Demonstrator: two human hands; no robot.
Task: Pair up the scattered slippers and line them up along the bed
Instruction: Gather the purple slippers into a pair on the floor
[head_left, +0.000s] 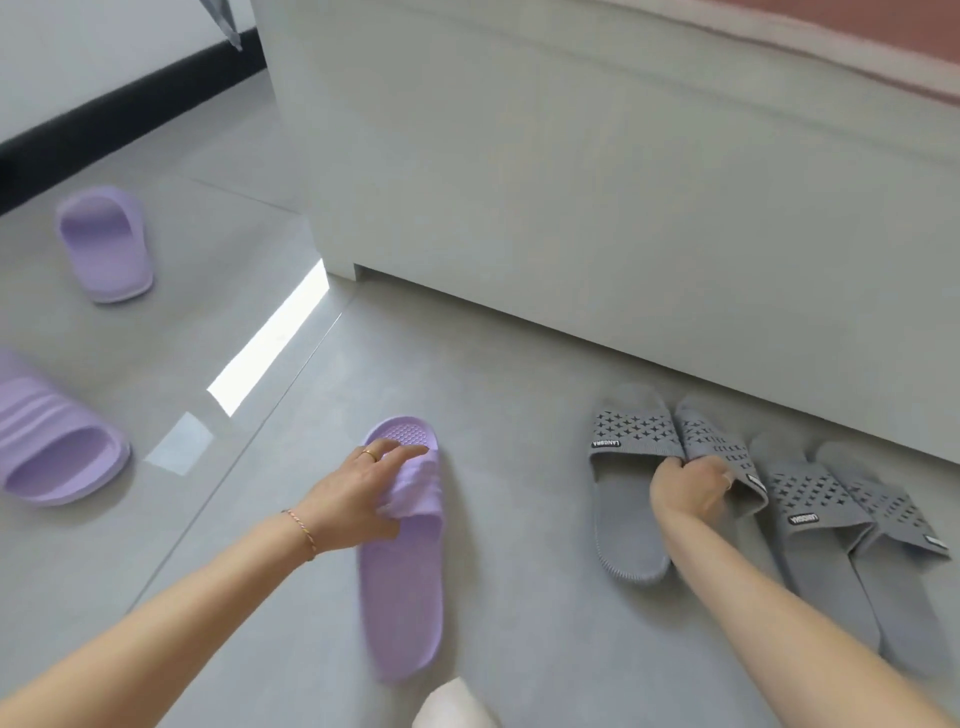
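My left hand (358, 493) grips the strap of a purple slipper (402, 592) lying on the floor, toe toward the bed (597, 182). My right hand (691, 488) is closed on the strap of a grey slipper (719, 449), which sits beside its grey mate (626, 499). Another grey pair (852, 545) lies just to the right, along the bed base. Two more purple slippers lie apart at the left: a far one (106, 244) and a near one (49, 441).
The white bed base fills the upper right, with a pink cover (883, 36) on top. A wall with a black skirting board (130, 109) runs at the upper left. A bright light patch (270, 343) lies on the grey floor.
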